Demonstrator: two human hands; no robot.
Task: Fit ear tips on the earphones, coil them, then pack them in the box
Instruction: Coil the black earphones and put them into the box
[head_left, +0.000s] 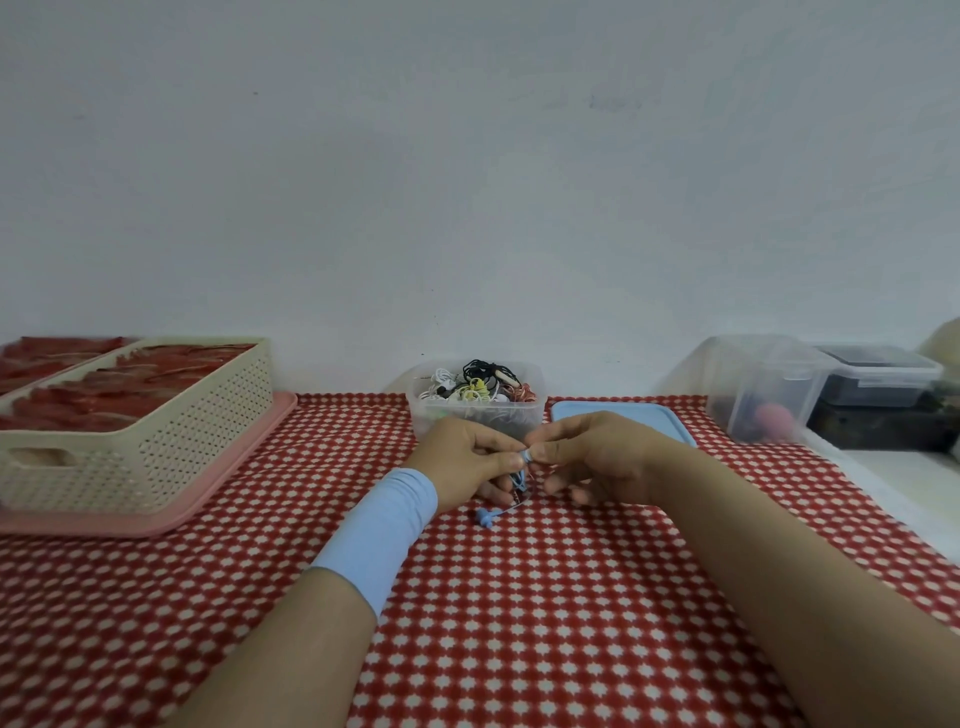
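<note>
Your table wears a red-and-white patterned cloth (519, 623) that fills the lower half of the view, with a plain pale wall (467, 156) behind it. At 9 o'clock sits a cream perforated basket (156, 441) with red contents, resting on a pink tray (223, 488). At 3 o'clock there is a clear storage bin (763, 384), something pink inside it, blurred; just beyond it a dark-filled lidded container (878, 374) stacked on a black box (883, 426). At 12 o'clock, against the wall, the clear plastic box (475, 410) holds a tangle of white, black, yellow and reddish earphones. Its blue lid (623, 415) lies flat just beside it, toward 1 o'clock.

Your left hand (462, 462), a light blue sleeve band (384, 525) on its wrist, and your right hand (597, 457) meet at centre, just in front of the box. Both are pinching: fingertips pressed together on one small bud of the blue earphones (525, 457). Cannot tell whether the ear tip is seated; too small. The blue cable hangs down between your hands, and the second earbud (485, 517) lies on the cloth at 6 o'clock from your left hand.
</note>
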